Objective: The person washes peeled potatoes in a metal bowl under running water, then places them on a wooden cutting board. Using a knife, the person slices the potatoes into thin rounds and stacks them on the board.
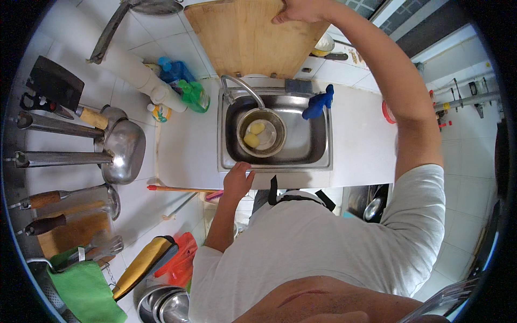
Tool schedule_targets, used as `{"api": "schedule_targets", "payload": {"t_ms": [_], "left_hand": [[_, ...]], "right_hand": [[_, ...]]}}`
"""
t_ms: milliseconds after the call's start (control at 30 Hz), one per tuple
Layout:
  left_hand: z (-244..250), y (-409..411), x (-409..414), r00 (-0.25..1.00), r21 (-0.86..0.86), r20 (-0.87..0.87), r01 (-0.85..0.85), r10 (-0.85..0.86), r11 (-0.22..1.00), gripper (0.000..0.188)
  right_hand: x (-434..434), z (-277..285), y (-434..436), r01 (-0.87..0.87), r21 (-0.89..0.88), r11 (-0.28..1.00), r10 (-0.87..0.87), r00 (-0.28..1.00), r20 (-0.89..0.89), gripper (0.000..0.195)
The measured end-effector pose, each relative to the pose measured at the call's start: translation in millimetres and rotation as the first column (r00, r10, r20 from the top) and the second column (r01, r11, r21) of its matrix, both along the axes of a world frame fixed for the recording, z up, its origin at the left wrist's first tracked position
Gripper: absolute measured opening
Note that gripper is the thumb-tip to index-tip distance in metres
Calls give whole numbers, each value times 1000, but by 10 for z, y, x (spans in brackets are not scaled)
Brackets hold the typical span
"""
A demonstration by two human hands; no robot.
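My right hand (301,11) is raised at the top of the view, its fingers over the upper edge of a large wooden cutting board (250,40) that stands against the wall behind the sink. The thumb lies on the board's face; the other fingers are partly hidden. My left hand (238,179) rests at the sink's front rim, apparently empty. In the stainless steel sink (311,141) sits a round metal bowl (241,139) under the curved faucet (246,89). Two peeled potatoes (251,140) lie in the bowl. A blue cloth or glove (318,105) hangs over the sink's right rim.
Green (196,96) and blue bottles (174,70) stand left of the sink. A dark-handled knife (335,56) lies near a bowl (324,44) on the sill, right of the board. A cleaver (55,82), ladles and pans hang on the left. A red round object (388,112) is at the counter's right.
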State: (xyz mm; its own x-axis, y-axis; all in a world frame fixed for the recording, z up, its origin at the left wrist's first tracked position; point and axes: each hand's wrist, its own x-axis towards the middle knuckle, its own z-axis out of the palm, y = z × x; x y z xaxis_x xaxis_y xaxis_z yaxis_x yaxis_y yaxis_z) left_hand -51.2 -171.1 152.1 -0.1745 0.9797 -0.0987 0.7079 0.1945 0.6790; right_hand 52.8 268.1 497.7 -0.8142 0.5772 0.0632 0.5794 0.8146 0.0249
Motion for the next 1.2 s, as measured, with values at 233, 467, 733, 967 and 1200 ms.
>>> {"api": "schedule_targets", "payload": {"t_ms": [233, 467, 733, 967, 1200], "left_hand": [[21, 147, 95, 995, -43, -17, 94, -94, 995, 26], [-24, 441, 310, 975, -56, -21, 220, -222, 974, 28], [-605, 862, 253, 943, -190, -157, 262, -293, 946, 24], [-1157, 1396, 16, 821, -445, -301, 329, -485, 833, 29], [-1792, 1570, -199, 798, -330, -430, 296, -422, 896, 37]], "right_hand": [[841, -48, -548, 36, -43, 998, -45, 968, -248, 47], [2661, 492, -1645, 344, -252, 904, -426, 705, -567, 29], [5017, -1332, -3346, 466, -707, 531, -568, -424, -706, 52], [5046, -3051, -4279, 22, -980, 200, -631, -762, -146, 65], [4685, -3779, -4261, -167, -972, 166, -554, -831, 48, 61]]}}
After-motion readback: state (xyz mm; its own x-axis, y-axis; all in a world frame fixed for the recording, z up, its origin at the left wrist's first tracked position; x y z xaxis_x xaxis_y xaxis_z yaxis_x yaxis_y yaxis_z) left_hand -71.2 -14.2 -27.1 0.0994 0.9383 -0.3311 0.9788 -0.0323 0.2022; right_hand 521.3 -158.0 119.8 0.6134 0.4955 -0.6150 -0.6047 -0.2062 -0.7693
